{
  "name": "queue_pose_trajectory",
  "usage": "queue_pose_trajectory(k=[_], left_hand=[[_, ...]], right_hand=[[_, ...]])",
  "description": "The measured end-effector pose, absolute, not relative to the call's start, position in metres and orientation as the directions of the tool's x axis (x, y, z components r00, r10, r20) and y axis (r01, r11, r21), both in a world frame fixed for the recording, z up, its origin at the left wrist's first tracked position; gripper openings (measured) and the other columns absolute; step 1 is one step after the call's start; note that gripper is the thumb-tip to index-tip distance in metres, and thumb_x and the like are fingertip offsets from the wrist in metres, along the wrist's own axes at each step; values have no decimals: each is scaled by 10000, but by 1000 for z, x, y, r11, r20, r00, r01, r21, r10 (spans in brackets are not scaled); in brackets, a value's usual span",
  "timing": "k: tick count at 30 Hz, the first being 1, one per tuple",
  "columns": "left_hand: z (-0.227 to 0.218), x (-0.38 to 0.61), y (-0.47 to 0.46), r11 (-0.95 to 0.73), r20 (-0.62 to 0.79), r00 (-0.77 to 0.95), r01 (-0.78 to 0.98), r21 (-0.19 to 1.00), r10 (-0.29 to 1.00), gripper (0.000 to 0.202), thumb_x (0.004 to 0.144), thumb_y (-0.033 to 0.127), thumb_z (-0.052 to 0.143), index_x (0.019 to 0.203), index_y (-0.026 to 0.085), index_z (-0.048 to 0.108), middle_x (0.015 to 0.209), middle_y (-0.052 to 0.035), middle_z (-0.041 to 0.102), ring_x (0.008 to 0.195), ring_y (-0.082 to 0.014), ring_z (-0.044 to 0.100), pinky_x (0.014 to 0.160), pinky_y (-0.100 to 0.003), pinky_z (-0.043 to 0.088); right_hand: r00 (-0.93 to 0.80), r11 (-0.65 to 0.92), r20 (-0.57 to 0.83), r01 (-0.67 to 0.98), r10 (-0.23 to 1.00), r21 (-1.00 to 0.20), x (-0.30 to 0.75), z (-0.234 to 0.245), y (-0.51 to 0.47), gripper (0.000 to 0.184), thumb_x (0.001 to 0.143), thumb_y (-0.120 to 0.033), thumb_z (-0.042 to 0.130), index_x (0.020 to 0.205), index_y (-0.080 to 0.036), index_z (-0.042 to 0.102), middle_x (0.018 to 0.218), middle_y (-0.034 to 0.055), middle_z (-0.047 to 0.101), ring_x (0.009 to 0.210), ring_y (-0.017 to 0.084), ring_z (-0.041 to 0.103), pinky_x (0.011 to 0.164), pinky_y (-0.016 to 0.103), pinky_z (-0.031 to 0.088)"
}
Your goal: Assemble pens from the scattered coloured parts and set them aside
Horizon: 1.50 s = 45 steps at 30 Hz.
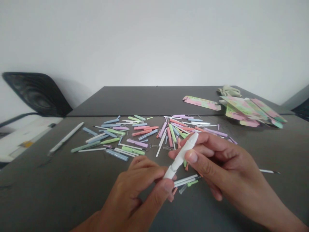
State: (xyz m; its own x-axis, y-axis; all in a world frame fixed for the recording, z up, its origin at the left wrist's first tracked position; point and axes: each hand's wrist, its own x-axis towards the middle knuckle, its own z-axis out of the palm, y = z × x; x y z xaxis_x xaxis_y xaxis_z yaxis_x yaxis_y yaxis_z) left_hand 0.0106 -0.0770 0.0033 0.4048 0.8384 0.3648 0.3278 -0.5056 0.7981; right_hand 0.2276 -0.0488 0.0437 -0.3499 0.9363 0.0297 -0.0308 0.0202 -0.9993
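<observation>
A white pen (180,158) is held between both hands, tilted with its pointed end up and to the right. My left hand (141,188) pinches the short lower piece between thumb and fingers. My right hand (227,169) grips the upper, tapered piece with thumb and fingertips. A notch shows where the two pieces meet; whether they are joined I cannot tell. Beneath my hands lie white refills (186,180) and a small light green part (192,183) beside a clear tube (183,189).
Pastel pen parts, including a green barrel (133,150), are spread over the dark table (60,193). A separate white pen (66,138) lies left. Flattened cartons (251,111) and a crumpled cloth (229,90) lie at back right. A black chair (36,93) stands left.
</observation>
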Motion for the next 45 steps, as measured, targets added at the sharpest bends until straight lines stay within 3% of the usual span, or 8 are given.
queue_pose_trajectory(k=[11, 20, 26, 31, 39, 42, 45], left_hand=[[5, 10, -76, -515, 359, 427, 338, 788, 830, 242, 1047, 174, 579, 860, 249, 713, 850, 75, 786, 847, -121, 704, 896, -258, 467], [1, 8, -75, -566, 428, 407, 327, 756, 807, 218, 1040, 161, 610, 869, 235, 724, 858, 61, 773, 853, -113, 688, 891, -243, 459], [-1, 9, -76, -556, 412, 421, 315, 769, 808, 221, 1045, 157, 597, 878, 226, 725, 846, 57, 757, 834, -106, 682, 906, -256, 441], [-6, 12, -78, -561, 407, 434, 325, 761, 804, 204, 1054, 175, 589, 890, 214, 704, 824, 55, 736, 798, -102, 674, 885, -271, 423], [-3, 18, -82, -585, 399, 469, 370, 721, 788, 224, 1055, 213, 579, 837, 208, 633, 710, 71, 648, 679, -94, 603, 772, -245, 430], [-4, 18, -82, -571, 406, 440, 358, 739, 801, 248, 1064, 243, 587, 826, 211, 651, 691, 73, 650, 659, -95, 609, 768, -237, 445], [-6, 17, -82, -546, 408, 408, 317, 775, 816, 233, 1084, 248, 563, 908, 238, 715, 729, 75, 686, 676, -92, 648, 745, -231, 449]], right_hand=[[-365, 4, 6, -6, 931, -1000, 226, 45, -49, 218, 966, -491, 765, 1024, -290, 824, 656, -8, 718, 368, 45, 349, 313, 168, 335], [-435, -3, 4, -15, 900, -1000, 227, 47, -53, 171, 951, -419, 806, 1070, -298, 835, 788, -16, 785, 479, 54, 493, 400, 112, 443], [-376, 169, 118, 107, 919, -980, 226, 47, -52, 159, 959, -438, 786, 958, -287, 835, 781, 6, 770, 564, 90, 558, 475, 162, 456], [-239, 274, 237, 132, 941, -953, 217, 39, -54, 254, 917, -407, 793, 768, -242, 672, 688, 12, 693, 604, 140, 618, 480, 224, 448], [-142, 396, 381, 93, 914, -914, 199, 26, -58, 314, 882, -252, 751, 688, -244, 505, 624, -60, 541, 544, 99, 460, 506, 233, 397], [-82, 377, 373, 36, 924, -926, 196, 26, -58, 245, 847, -250, 822, 785, -256, 585, 688, -63, 601, 593, 108, 524, 543, 231, 462], [-118, 336, 335, -13, 935, -942, 196, 29, -58, 178, 837, -300, 884, 963, -300, 759, 919, -24, 777, 765, 139, 687, 615, 241, 546]])
